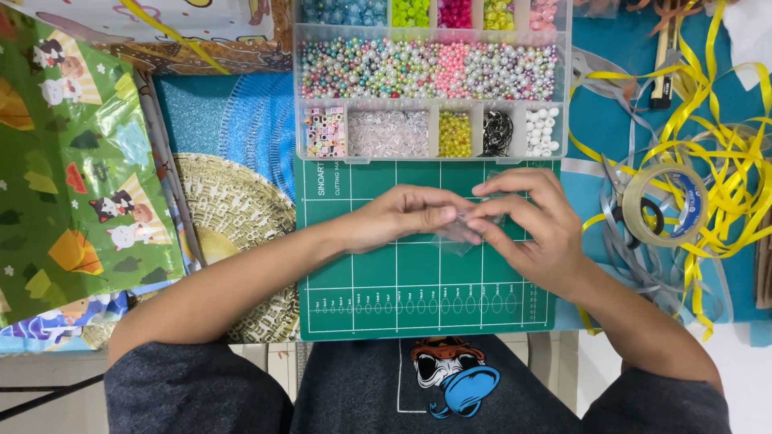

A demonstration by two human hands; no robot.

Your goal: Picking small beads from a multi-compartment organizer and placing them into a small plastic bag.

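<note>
Head view — small clear plastic bag, crumpled, between left hand and right hand.

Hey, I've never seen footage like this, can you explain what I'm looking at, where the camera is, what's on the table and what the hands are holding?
There is no machine here: a person wears one camera on the head, looking down at their own two bare hands. The left hand and right hand meet over a green cutting mat and together pinch a small clear plastic bag; I cannot tell what is inside. Behind the mat sits a clear compartment box of coloured beads. To the right lie a roll of clear tape and tangled yellow ribbon. To the left is green patterned wrapping paper.
</note>
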